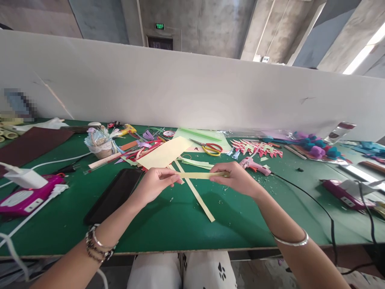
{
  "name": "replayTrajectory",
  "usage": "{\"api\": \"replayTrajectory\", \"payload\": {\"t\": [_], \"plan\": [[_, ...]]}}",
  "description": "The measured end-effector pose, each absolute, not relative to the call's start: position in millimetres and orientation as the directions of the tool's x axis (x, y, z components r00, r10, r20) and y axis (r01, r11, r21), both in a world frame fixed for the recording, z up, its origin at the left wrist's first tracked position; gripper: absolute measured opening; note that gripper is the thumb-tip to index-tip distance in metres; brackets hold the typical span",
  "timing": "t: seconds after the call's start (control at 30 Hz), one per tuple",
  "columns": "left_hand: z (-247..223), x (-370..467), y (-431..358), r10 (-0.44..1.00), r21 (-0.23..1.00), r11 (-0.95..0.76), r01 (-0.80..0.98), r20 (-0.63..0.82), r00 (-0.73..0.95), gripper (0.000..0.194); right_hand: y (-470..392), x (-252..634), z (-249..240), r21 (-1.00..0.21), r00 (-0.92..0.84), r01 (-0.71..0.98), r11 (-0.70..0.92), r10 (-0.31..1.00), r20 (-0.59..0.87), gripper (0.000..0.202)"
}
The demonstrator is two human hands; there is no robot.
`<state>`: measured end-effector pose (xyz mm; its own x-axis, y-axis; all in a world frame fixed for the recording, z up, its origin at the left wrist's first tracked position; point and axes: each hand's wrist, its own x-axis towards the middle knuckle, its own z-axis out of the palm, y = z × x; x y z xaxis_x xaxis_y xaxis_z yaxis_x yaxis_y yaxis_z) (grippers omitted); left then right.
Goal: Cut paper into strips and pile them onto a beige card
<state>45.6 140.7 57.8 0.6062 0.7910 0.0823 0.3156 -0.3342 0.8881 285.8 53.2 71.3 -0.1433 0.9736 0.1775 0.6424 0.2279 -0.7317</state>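
Note:
A pale yellow paper strip (pixel 195 175) is stretched level between my two hands, above the green table. Its left end is pinched in the fingers of my left hand (pixel 158 181), and my right hand (pixel 236 177) pinches the right end. Another pale strip (pixel 201 199) lies slanted on the table beneath it. Behind my left hand is a larger pale yellow sheet (pixel 167 152). Scissors (pixel 212 149) with yellow and red handles lie beyond the strip. A pink glue gun (pixel 255 165) rests just behind my right hand.
A black phone (pixel 112 196) lies left of my left hand. Magenta power strips (pixel 33 196) with cables sit at both sides. At the back are a wrapped pot (pixel 102 144), a red woven paper piece (pixel 257 148) and purple and blue flowers (pixel 317 146). A white partition (pixel 192 88) stands behind.

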Motion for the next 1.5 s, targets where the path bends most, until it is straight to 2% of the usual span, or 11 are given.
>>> {"api": "replayTrajectory", "payload": {"t": [0.17,0.33,0.47,0.7,1.13,1.37,1.5], "plan": [[57.4,39.1,141.6,0.824,0.902,-0.275,0.333,0.042,0.565,0.030,48.9,296.3,69.5,-0.855,-0.092,0.497,0.144,0.989,0.113,0.024],[58.1,37.6,140.4,0.855,0.942,-0.180,0.284,0.006,0.519,0.029,49.1,303.5,62.1,-0.950,-0.034,0.290,0.116,0.993,0.111,0.028],[56.3,36.0,140.9,0.861,0.958,-0.134,0.253,-0.014,0.508,0.029,50.9,306.6,56.5,-0.980,0.040,0.175,0.091,0.994,0.100,0.028],[52.9,34.8,140.0,0.883,0.959,-0.131,0.252,-0.003,0.469,0.033,53.5,304.4,51.1,-0.996,0.166,0.083,0.043,0.984,0.057,0.028],[50.2,33.8,139.1,0.904,0.959,-0.100,0.264,-0.023,0.428,0.035,51.8,302.2,49.3,-0.986,0.164,0.162,0.033,0.985,0.060,0.036],[61.0,38.4,134.2,0.901,0.960,-0.103,0.261,-0.021,0.433,0.031,49.8,292.3,54.7,-0.928,0.111,0.366,0.067,0.987,0.116,0.039],[64.4,40.7,133.7,0.884,0.957,-0.135,0.258,-0.001,0.467,0.030,50.6,291.1,60.1,-0.902,0.054,0.426,0.071,0.993,0.103,0.031]]}}
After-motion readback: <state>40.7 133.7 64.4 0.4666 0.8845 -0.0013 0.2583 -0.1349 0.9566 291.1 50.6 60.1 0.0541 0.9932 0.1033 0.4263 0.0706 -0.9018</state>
